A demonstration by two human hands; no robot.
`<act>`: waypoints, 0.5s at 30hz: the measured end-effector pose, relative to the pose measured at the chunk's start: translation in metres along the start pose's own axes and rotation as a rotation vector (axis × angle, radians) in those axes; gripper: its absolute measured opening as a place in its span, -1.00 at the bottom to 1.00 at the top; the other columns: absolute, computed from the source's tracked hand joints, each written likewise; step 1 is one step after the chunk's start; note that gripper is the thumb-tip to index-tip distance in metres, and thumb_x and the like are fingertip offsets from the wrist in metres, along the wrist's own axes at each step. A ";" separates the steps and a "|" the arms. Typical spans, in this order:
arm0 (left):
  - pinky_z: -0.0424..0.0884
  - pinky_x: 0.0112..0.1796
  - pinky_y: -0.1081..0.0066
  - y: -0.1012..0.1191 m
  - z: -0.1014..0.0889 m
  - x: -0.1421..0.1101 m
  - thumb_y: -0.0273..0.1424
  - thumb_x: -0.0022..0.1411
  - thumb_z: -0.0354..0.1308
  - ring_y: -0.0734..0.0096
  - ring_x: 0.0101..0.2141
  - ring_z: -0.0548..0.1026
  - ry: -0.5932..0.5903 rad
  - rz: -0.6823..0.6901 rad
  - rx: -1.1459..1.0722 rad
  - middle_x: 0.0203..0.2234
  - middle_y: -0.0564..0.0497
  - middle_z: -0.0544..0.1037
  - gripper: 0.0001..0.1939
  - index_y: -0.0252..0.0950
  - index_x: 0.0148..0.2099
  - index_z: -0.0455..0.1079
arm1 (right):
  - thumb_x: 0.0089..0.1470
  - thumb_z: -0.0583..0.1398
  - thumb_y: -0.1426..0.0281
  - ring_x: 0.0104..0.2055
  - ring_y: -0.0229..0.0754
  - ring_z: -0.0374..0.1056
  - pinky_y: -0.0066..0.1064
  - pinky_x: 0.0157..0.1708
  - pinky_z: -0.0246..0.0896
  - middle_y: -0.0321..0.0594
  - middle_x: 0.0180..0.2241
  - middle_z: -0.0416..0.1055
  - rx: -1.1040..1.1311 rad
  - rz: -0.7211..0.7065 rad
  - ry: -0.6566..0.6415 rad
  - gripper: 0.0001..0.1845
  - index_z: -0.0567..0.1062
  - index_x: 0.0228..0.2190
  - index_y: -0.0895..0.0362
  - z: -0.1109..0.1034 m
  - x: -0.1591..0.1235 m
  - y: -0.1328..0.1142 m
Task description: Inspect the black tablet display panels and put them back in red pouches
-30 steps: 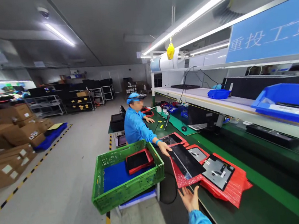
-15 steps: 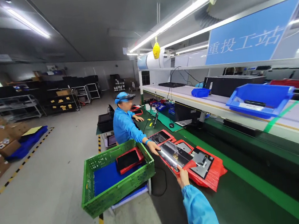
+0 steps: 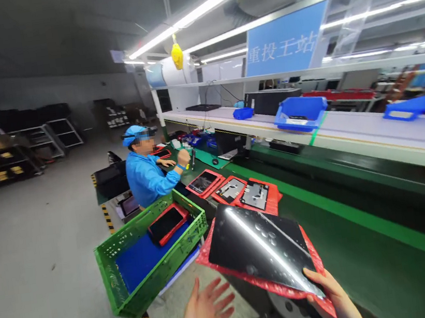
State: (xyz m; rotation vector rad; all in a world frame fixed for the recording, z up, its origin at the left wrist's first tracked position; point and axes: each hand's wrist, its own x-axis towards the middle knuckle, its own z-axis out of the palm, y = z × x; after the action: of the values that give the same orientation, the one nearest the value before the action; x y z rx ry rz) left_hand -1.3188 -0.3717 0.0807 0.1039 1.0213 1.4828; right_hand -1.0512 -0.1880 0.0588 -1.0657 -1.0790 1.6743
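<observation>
My right hand (image 3: pixel 334 297) grips the near corner of a glossy black panel (image 3: pixel 259 249) that lies on a red bubble-wrap sheet (image 3: pixel 209 253), held up in front of me above the belt's near edge. Below the panel's left side my left hand (image 3: pixel 203 314) hovers with its fingers spread, touching nothing. Further along the dark green belt (image 3: pixel 345 246) lie three more panels on red sheets (image 3: pixel 236 191).
A green crate (image 3: pixel 136 231) with a blue liner and one red-wrapped panel stands left of the belt. A co-worker in blue (image 3: pixel 145 170) sits beyond it at the belt. Blue bins (image 3: pixel 300 111) rest on the white shelf at right. Open floor lies to the left.
The black panel on its red sheet has come off the belt towards me, held by my right hand. My left hand has come into view. The co-worker's hand has drawn back. My view swung right.
</observation>
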 end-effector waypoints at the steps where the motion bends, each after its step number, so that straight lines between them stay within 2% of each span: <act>1: 0.37 0.00 -0.03 0.008 0.007 0.004 -0.01 0.28 -0.01 -0.03 -0.05 0.52 -0.054 -0.006 -0.032 -0.13 -0.22 0.59 -0.48 -0.35 -0.09 0.50 | -0.45 0.47 0.38 -0.23 0.11 0.49 -0.22 -0.31 0.49 -0.11 -0.23 0.53 -0.010 -0.003 0.040 -0.62 0.57 -0.43 0.01 -0.008 -0.021 0.000; 4: 0.25 0.12 0.07 0.038 0.040 0.000 0.07 0.27 -0.10 0.02 0.11 0.41 -0.192 -0.014 -0.083 -0.04 -0.11 0.58 -0.40 -0.24 0.06 0.47 | -0.53 0.48 0.36 0.02 0.26 0.37 -0.11 -0.07 0.41 -0.08 -0.07 0.47 -0.086 -0.093 0.234 -0.57 0.58 -0.45 -0.08 -0.032 -0.076 0.001; 6: 0.21 0.13 0.02 0.055 0.066 -0.011 0.01 0.32 -0.13 0.00 0.11 0.40 -0.362 -0.062 -0.113 -0.02 -0.13 0.57 -0.41 -0.28 0.13 0.41 | -0.53 0.48 0.28 0.12 0.30 0.28 -0.04 0.04 0.31 -0.06 0.00 0.42 -0.204 -0.207 0.384 -0.60 0.58 -0.47 -0.12 -0.049 -0.109 0.002; 8: 0.24 0.12 0.03 0.062 0.089 -0.023 -0.13 0.31 -0.03 0.00 0.08 0.44 -0.495 -0.113 -0.094 -0.02 -0.12 0.57 -0.49 -0.28 0.17 0.38 | -0.50 0.49 0.22 0.13 0.31 0.26 0.00 0.08 0.26 -0.03 0.06 0.37 -0.329 -0.296 0.435 -0.57 0.61 -0.41 -0.13 -0.067 -0.142 0.001; 11: 0.32 0.09 0.13 0.056 0.114 -0.038 -0.39 0.17 0.15 0.05 -0.01 0.52 -0.574 -0.167 -0.011 -0.13 -0.09 0.63 -0.58 -0.30 0.09 0.45 | -0.42 0.48 0.22 0.07 0.26 0.33 -0.04 0.04 0.31 -0.04 0.08 0.37 -0.433 -0.365 0.398 -0.49 0.63 -0.27 -0.10 -0.089 -0.197 -0.009; 13: 0.36 0.06 0.19 0.046 0.127 -0.046 -0.52 0.06 0.20 0.09 -0.08 0.57 -0.570 -0.198 0.054 -0.23 -0.07 0.66 -0.64 -0.32 -0.05 0.54 | -0.26 0.44 0.26 0.01 0.18 0.40 -0.14 -0.04 0.39 -0.09 0.02 0.44 -0.521 -0.432 0.384 -0.56 0.62 -0.22 -0.08 -0.096 -0.231 -0.018; 15: 0.40 0.02 0.22 0.036 0.139 -0.052 -0.56 -0.01 0.22 0.09 -0.11 0.58 -0.561 -0.210 0.123 -0.30 -0.07 0.66 -0.70 -0.34 -0.17 0.58 | -0.11 0.37 0.29 -0.04 0.10 0.44 -0.25 -0.12 0.44 -0.14 -0.06 0.50 -0.638 -0.521 0.389 -0.64 0.61 -0.18 -0.07 -0.097 -0.259 -0.026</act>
State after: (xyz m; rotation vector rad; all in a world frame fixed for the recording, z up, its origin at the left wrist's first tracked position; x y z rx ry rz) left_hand -1.2495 -0.3372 0.2126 0.4601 0.6404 1.1068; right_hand -0.8842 -0.4038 0.1101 -1.2855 -1.5019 0.6792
